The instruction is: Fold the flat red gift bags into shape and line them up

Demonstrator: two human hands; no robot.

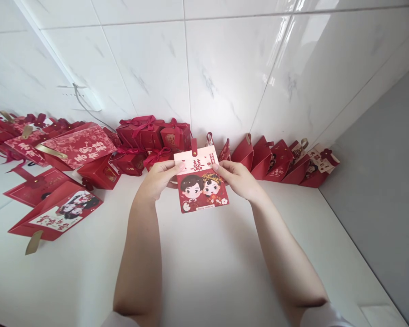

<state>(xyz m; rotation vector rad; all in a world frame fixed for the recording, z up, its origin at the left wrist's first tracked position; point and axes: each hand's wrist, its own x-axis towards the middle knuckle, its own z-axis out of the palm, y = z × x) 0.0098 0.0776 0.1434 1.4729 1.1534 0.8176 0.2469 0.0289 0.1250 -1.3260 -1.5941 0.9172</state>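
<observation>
Between my two hands, above the white table, is a red and pale pink wedding favor box (204, 193). Its front carries a cartoon couple and the words "happy wedding", and a red strap stands up from its top flap. My left hand (161, 178) grips its left edge, thumb on the pink flap and fingers behind. On the right edge my right hand (237, 179) holds it the same way. Both hands are closed on the box; the fingers behind it are mostly hidden.
Ribboned red boxes (141, 134) are stacked against the tiled wall (150, 68). Several triangular red boxes (261, 156) line the wall at the right. More boxes (64, 211) lie at the left on the white table (204, 268). A cable (85, 106) runs from a wall socket.
</observation>
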